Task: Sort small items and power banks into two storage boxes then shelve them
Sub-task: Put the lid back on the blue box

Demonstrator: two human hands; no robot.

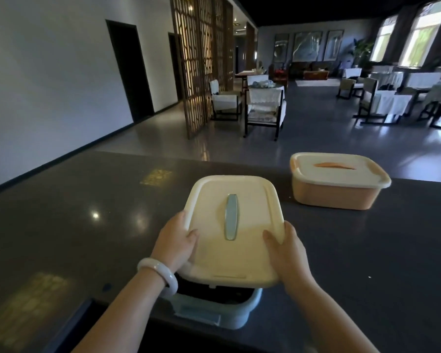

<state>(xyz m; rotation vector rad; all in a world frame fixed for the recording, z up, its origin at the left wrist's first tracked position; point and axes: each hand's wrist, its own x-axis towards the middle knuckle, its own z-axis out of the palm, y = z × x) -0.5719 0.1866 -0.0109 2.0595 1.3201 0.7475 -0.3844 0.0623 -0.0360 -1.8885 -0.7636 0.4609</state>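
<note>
Two hands held a cream lid above an open pale blue storage box on a dark counter.

The left hand (179,241) and right hand (285,250) each grasped a side edge of the cream lid (229,253), thumbs on top, its near edge tilted up over the pale blue box (236,313). The lid looked light, stiff and smooth, best gripped at its rims or its blue handle (231,216). A lidded orange box (337,180) sat well apart, further back on the right of the counter (87,225).
</note>
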